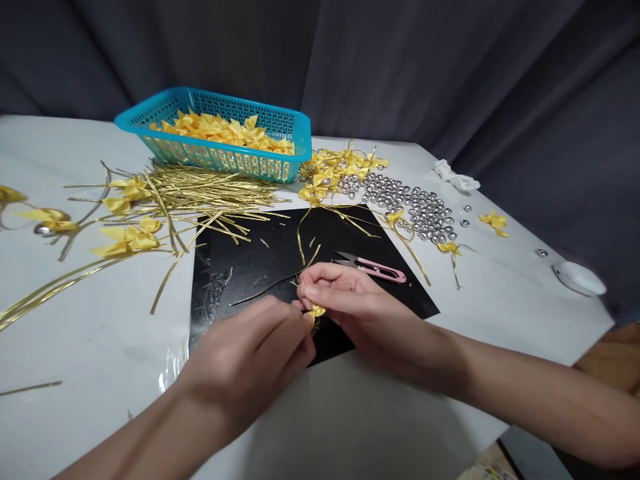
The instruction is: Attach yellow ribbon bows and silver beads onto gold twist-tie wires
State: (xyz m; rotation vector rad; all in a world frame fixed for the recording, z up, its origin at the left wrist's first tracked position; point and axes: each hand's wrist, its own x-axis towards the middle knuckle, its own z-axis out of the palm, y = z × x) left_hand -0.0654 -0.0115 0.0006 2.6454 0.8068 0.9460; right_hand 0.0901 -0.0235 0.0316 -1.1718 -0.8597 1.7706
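Note:
Over the black mat [260, 250], my two hands meet at a small yellow ribbon flower [317, 311]. My left hand [255, 347] is closed, its fingertips pinching the flower's lower side. The fingers of my right hand [350, 297] are pressed together at its upper side. A short gold cord end [314, 256] sticks up by my right fingertips; whether it joins the flower is hidden. Just beyond my right hand lie pink thread snips [385, 270], blades pointing left. A thin dark strand [265, 288] runs across the mat to my fingers.
A blue basket [225, 159] of yellow ribbon pieces stands at the back, with a pile of gold cords [210, 193] before it. Silver beads [425, 210] spread at back right. Ribbon flowers [130, 239] with cords lie left. A white dish [580, 277] sits near the right edge.

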